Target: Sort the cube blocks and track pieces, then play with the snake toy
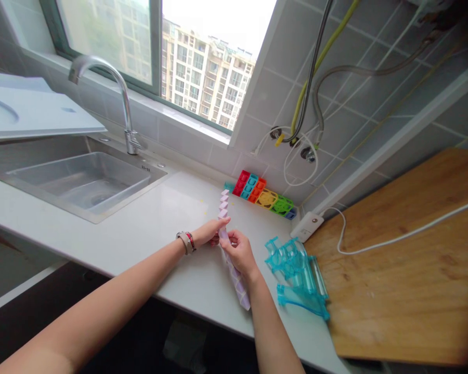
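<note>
A long pale purple and white segmented twist-puzzle strip (223,208) lies on the white counter (156,228), running from near the wall toward the counter's front edge. My left hand (212,232) pinches the strip near its middle, fingers closed on it. Just in front, my right hand (239,253) is closed round the same strip; the near end (242,296) sticks out beside my right forearm. A watch and a red band sit on my left wrist (187,242).
Clear turquoise plastic track pieces (300,272) lie right of my hands. A row of coloured blocks (263,196) stands against the tiled wall. A wooden board (405,270) with a white cable and a white socket box (307,226) lies at right. A steel sink (81,182) with a tap is at left.
</note>
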`<state>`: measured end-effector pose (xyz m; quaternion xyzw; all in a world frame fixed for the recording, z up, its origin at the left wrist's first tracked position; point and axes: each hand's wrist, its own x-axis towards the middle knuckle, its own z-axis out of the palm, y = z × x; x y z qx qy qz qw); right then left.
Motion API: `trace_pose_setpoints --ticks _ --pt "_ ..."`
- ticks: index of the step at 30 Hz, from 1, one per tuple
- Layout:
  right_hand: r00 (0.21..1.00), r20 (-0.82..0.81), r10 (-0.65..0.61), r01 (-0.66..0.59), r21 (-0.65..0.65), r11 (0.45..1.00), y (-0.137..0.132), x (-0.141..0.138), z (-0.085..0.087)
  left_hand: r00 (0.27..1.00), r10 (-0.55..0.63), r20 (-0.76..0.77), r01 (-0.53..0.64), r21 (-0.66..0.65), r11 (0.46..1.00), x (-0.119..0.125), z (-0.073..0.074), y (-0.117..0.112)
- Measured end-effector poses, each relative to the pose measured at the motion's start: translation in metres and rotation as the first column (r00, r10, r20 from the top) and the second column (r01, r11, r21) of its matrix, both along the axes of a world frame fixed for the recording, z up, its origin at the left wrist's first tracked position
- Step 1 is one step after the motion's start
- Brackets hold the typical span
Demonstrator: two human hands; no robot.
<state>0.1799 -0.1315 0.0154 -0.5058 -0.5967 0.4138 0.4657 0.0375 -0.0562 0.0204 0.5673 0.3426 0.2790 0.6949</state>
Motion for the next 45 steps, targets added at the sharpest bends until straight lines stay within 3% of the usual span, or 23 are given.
trace_pose_setpoints --ticks 10,14,18,24,30,35,40,45 --pt "0.998 -0.065 -0.027 0.026 -0.016 1.0 -0.002 0.0 0.001 0.982 0.062 0.181 -0.033 -0.16 0.987 -0.005 -0.002 0.009" --pt "0.968 -0.249 -0.009 0.003 -0.026 1.0 -0.004 0.001 0.009 0.959 -0.009 0.283 0.075 -0.224 0.972 -0.01 0.003 0.009" --pt "0.883 -0.457 0.105 -0.119 -0.002 0.993 -0.01 0.0 0.022 0.916 -0.15 0.371 0.242 -0.214 0.946 -0.013 0.008 0.001" --pt "0.85 -0.515 0.112 -0.221 -0.156 0.963 -0.01 0.002 0.019 0.867 -0.243 0.435 0.326 -0.127 0.937 -0.013 0.011 -0.003" --pt "0.811 -0.576 0.098 -0.283 -0.241 0.928 -0.006 0.006 0.017 0.882 -0.239 0.406 0.299 -0.089 0.95 -0.012 0.011 -0.001" --pt "0.862 -0.502 0.079 -0.261 -0.304 0.916 -0.006 0.002 0.018 0.927 -0.207 0.313 0.235 -0.052 0.971 -0.012 0.011 0.0" --pt "0.925 -0.379 0.016 -0.167 -0.369 0.914 -0.002 -0.006 0.011 0.985 -0.085 0.153 0.08 0.037 0.996 -0.005 0.002 0.001" --pt "0.965 -0.261 0.003 -0.126 -0.455 0.882 -0.001 -0.001 0.009 0.998 0.055 -0.031 -0.048 0.197 0.979 -0.001 -0.007 0.0"
